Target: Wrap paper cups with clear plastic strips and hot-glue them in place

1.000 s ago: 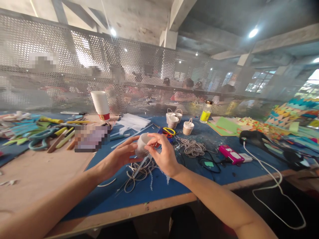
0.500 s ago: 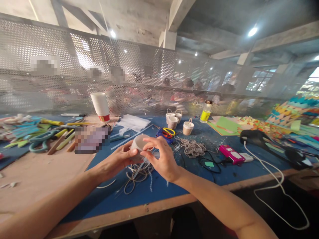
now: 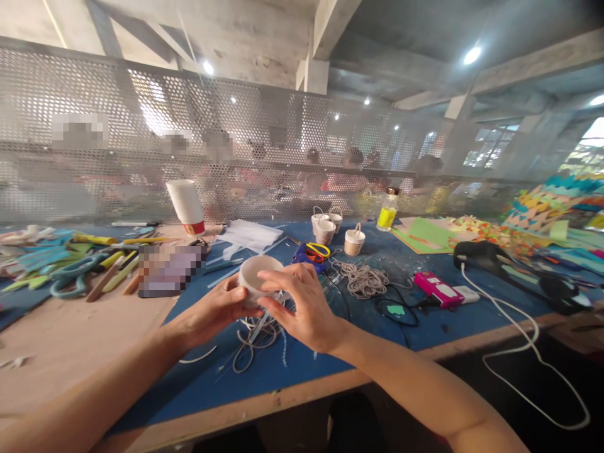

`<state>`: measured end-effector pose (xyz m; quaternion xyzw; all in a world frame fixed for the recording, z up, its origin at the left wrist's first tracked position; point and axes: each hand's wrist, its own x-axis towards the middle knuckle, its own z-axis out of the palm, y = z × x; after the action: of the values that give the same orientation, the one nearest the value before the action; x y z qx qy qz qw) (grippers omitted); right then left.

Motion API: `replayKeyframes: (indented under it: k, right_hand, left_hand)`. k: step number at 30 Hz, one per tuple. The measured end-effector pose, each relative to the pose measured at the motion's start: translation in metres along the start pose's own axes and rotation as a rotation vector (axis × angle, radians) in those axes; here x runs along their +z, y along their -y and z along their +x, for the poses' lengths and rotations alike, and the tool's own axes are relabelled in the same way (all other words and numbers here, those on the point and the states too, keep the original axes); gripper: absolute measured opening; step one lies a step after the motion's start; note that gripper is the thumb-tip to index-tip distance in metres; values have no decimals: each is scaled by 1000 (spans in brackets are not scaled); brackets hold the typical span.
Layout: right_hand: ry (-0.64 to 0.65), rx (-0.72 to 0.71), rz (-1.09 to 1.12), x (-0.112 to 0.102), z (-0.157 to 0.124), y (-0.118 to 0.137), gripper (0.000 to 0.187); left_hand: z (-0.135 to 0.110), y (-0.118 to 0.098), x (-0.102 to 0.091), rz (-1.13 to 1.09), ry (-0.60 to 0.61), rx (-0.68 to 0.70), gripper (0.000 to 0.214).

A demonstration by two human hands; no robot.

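Note:
A small white paper cup [image 3: 251, 272] is tilted so that its open mouth and inside show. My left hand [image 3: 218, 307] grips it from the left, thumb on the near side just below the rim. My right hand [image 3: 304, 303] is closed at the cup's right side, index finger across the rim and thumb lower down; its other fingertips are hidden. Under the hands lie loose loops of pale cord [image 3: 245, 358]. Beyond them is a tangled bundle of grey cord [image 3: 363, 278], beside blue-and-yellow-handled pliers [image 3: 311, 253].
Small cups with handles [image 3: 324, 229] and another handled cup [image 3: 353, 241] stand farther back. A stack of paper cups [image 3: 185, 202] is at the left, near scissors [image 3: 78, 274] and a blurred phone [image 3: 170, 270]. A bottle [image 3: 387, 211] and pink box [image 3: 436, 289] are right.
The cup has moved slightly left and turned its mouth more toward me, with both hands still on it. The view has shifted a little.

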<state>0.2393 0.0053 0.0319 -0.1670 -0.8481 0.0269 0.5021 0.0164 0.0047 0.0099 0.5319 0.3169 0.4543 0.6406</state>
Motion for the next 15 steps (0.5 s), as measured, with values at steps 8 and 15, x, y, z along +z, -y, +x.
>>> replayKeyframes:
  k: [8, 15]
  right_hand:
    - [-34, -11, 4, -14, 5, 9, 35]
    - [-1, 59, -7, -12, 4, 10, 26]
  left_hand:
    - [0, 3, -10, -133, 98, 26, 70]
    - [3, -6, -6, -20, 7, 115, 78]
